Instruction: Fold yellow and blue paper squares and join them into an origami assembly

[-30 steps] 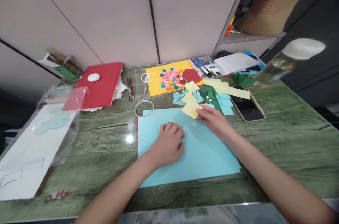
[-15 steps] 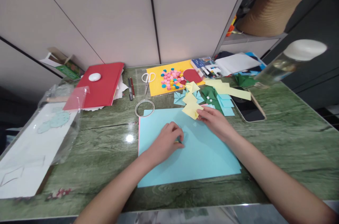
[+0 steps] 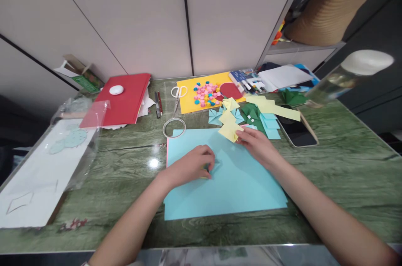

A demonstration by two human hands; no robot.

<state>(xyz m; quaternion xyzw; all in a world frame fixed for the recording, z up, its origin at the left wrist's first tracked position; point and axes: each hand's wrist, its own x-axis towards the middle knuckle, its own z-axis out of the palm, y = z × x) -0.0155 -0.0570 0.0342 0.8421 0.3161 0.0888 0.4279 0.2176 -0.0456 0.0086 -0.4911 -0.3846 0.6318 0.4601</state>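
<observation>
A large light-blue sheet (image 3: 232,182) lies flat on the green marble-patterned table (image 3: 339,161) and serves as the landmark here. On its middle rests the left hand (image 3: 191,165), knuckles up and fingers curled in over something small and dark at the fingertips — what it is cannot be made out. At the sheet's far right corner the right hand (image 3: 259,146) lies palm down, its fingertips pinched on the edge of a folded yellow paper piece (image 3: 229,130) that overlaps the sheet's far edge. Just beyond that corner lies a heap of folded paper shapes (image 3: 251,113) in yellow, pale blue and dark green. A roll of clear tape (image 3: 173,127) touches the sheet's far left corner. Farther back from the sheet lie white-handled scissors (image 3: 177,94) and a yellow sheet (image 3: 188,104) bearing small pink, blue and yellow bits (image 3: 206,94); two pens (image 3: 158,104) lie left of the scissors. A red folder (image 3: 125,98) sits well to the sheet's far left, and a phone (image 3: 297,130) lies to its right — screen dark.
</observation>
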